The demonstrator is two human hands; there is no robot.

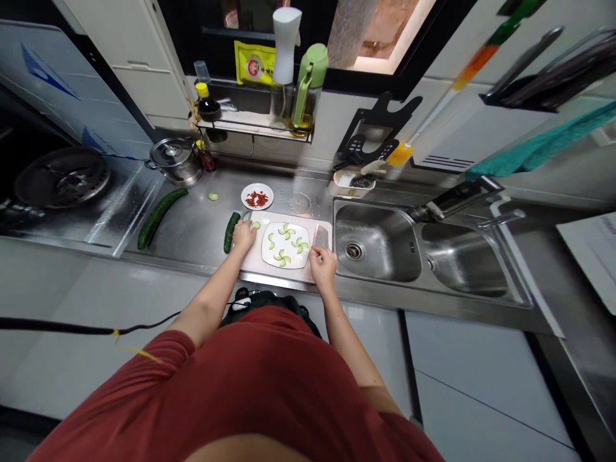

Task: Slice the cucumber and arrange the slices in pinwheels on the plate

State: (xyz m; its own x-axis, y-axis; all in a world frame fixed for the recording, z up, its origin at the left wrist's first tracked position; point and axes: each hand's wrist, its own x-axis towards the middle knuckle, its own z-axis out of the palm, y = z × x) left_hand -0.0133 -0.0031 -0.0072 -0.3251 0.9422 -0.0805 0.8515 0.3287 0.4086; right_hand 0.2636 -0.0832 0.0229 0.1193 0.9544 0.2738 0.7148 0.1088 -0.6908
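moderate indoor light; white plate [285, 245] bright, legible; glare noted on steel surface [192, 221] and sink [385, 221]; hob area at left dim; wide-angle stretching at edges; teal cloth [543, 142] soft

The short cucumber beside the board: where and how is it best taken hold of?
Probably grip the middle of the short cucumber from above, the left hand closing across its width. It is slim and lies roughly front to back, left of the board, so its long sides look easier to grip than its ends.
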